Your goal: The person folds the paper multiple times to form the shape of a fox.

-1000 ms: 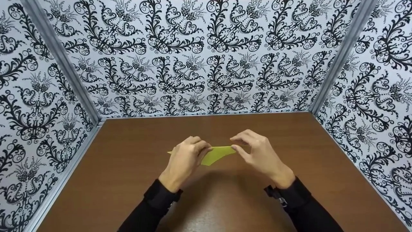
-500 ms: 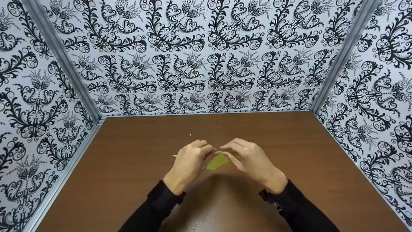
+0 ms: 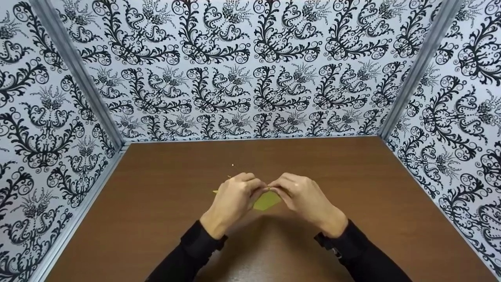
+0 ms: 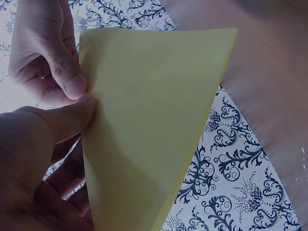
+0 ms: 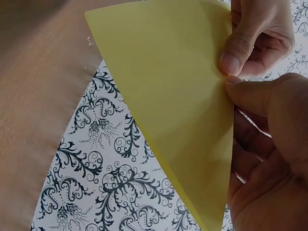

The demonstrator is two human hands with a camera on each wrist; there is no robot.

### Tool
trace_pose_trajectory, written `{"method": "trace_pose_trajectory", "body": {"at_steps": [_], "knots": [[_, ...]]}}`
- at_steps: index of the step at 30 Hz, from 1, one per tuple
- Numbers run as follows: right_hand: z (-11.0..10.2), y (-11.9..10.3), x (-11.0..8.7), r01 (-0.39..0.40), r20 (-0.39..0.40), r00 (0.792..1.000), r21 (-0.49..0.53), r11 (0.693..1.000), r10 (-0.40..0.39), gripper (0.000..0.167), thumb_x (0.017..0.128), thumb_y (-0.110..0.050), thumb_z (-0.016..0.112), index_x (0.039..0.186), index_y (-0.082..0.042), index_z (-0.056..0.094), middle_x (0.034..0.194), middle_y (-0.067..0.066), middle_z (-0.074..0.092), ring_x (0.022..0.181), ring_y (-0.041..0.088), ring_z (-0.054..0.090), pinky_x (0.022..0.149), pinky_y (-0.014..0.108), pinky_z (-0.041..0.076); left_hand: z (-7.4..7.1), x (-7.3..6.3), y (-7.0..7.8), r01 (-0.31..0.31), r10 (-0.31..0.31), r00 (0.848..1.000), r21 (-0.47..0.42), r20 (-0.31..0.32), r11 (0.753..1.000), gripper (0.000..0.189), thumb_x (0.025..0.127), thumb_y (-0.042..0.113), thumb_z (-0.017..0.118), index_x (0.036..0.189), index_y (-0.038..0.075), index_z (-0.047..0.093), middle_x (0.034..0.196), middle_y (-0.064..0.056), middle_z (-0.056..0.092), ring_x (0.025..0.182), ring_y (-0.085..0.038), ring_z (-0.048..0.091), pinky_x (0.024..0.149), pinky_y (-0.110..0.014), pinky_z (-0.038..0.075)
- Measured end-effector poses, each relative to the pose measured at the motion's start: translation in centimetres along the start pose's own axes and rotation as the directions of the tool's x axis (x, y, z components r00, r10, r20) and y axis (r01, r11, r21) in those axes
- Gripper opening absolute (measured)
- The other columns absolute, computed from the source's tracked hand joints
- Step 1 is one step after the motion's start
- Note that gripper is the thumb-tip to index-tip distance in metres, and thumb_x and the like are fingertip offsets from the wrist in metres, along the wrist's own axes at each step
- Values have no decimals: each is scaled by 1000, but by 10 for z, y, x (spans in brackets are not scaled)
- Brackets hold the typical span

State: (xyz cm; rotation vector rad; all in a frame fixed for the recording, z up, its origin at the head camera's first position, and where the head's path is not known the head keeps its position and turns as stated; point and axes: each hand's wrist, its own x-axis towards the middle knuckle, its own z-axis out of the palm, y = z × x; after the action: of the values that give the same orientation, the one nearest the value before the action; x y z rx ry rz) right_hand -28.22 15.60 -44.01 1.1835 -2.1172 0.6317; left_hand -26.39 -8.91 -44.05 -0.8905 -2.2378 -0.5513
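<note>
A yellow sheet of paper [image 3: 267,201], folded over into a tapering shape, is held up above the table between both hands. My left hand [image 3: 234,199] pinches its upper edge, and a pointed corner sticks out beyond that hand on the left. Right beside it, my right hand [image 3: 309,201] pinches the same edge. In the left wrist view the two thumbs meet tip to tip on the face of the paper [image 4: 149,96]. The right wrist view shows the paper [image 5: 163,82] slightly bent where they grip, with its folded slanted edge hanging free. Other fingers are behind the sheet.
The brown wooden table [image 3: 164,168] is bounded by a back wall [image 3: 250,78] and side walls in black-and-white scroll pattern. Grey posts [image 3: 78,74] stand at the corners. A tiny pale speck [image 3: 232,165] shows beyond the left hand.
My right hand has slid left along the paper's edge until its fingertips meet the left hand's. Both hands and the paper sit slightly lower; the left hand has shifted a little right.
</note>
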Motion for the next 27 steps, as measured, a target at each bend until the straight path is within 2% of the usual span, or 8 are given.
{"method": "trace_pose_trajectory", "body": {"at_steps": [4, 14, 19, 27], "knots": [[1, 0, -2, 13, -11, 1000, -15, 1000, -13, 14, 99, -4, 91, 108, -11, 84, 98, -1, 81, 82, 11, 78, 72, 23, 65, -1, -2, 1, 5, -4, 1000, -18, 13, 1000, 12, 110, 27, 83, 105, 19, 90, 93, 7, 80, 85, -12, 76, 74, -27, 65], [3, -1, -4, 27, -14, 1000, 1, 1000, -27, 13, 99, -3, 91, 108, -10, 83, 98, 0, 81, 82, 11, 78, 73, 20, 64, -2, -3, -1, -18, 18, 1000, 8, 3, 1000, 12, 108, 29, 86, 102, 20, 91, 92, 8, 82, 85, -11, 78, 75, -27, 66], [2, -1, -3, 37, -25, 999, 10, 999, -37, 14, 98, -2, 91, 108, -9, 83, 97, 1, 81, 81, 11, 78, 73, 20, 64, -4, -2, -2, -30, 30, 999, 16, -11, 999, 11, 105, 29, 89, 100, 19, 91, 90, 6, 81, 84, -12, 77, 74, -29, 67], [-2, 2, 1, 33, -20, 999, 8, 999, -32, 13, 100, -2, 90, 109, -9, 83, 98, 1, 81, 83, 11, 78, 74, 20, 64, -9, 3, -5, -29, 30, 1000, 27, -2, 999, 11, 107, 29, 88, 102, 20, 91, 92, 8, 81, 86, -12, 77, 75, -28, 67]]}}
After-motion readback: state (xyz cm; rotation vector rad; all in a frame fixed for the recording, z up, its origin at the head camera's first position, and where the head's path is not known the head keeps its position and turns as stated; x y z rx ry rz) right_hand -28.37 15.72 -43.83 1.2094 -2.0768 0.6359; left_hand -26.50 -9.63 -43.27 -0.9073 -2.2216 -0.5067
